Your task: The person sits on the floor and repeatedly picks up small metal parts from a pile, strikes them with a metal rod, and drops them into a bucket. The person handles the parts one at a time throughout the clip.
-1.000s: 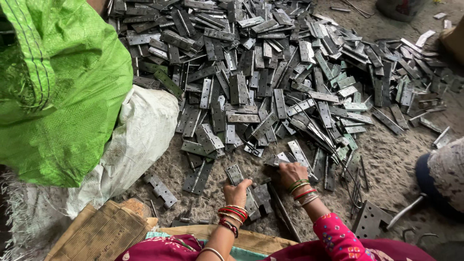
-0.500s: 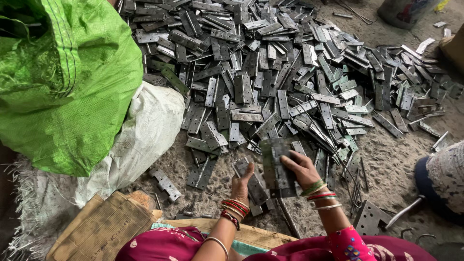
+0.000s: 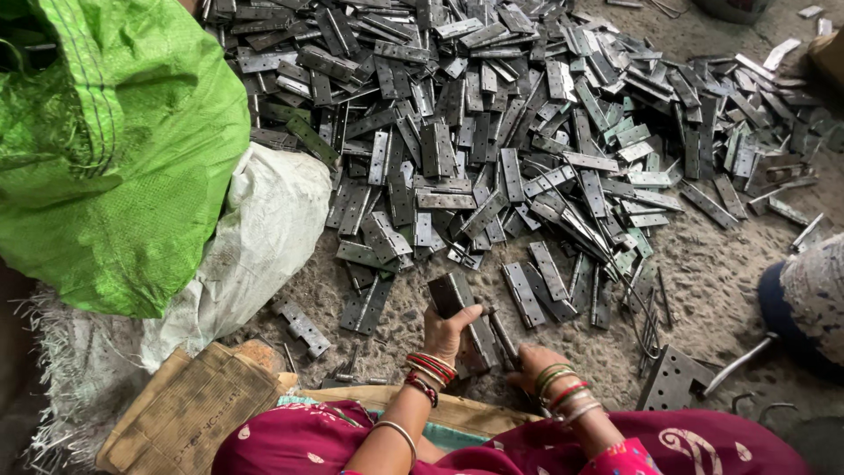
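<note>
Sacking fills the left side: a bright green woven bag bulges at nine to ten o'clock, and a white sack slumps against its lower right edge. At seven o'clock a worn block of wood lies on the dirt floor, with a single loose hinge just beyond it.

Near the middle, at six o'clock, the left hand is closed around the lower end of a grey metal hinge plate, fingers wrapped over its edge and the plate tilted up toward eleven o'clock; red and gold bangles ring the wrist. Just beside it, toward five o'clock, the right hand rests low by the floor, fingers curled down against a thin dark metal piece; whether it truly grips that piece cannot be told. The pink patterned sleeve runs off the bottom edge.

From twelve to three o'clock spreads a big heap of hinges, flat perforated plates piled every which way, its near edge close to both hands. A square perforated plate lies at four o'clock, and a rounded cloth-covered thing sits at the right edge, three to four o'clock.
</note>
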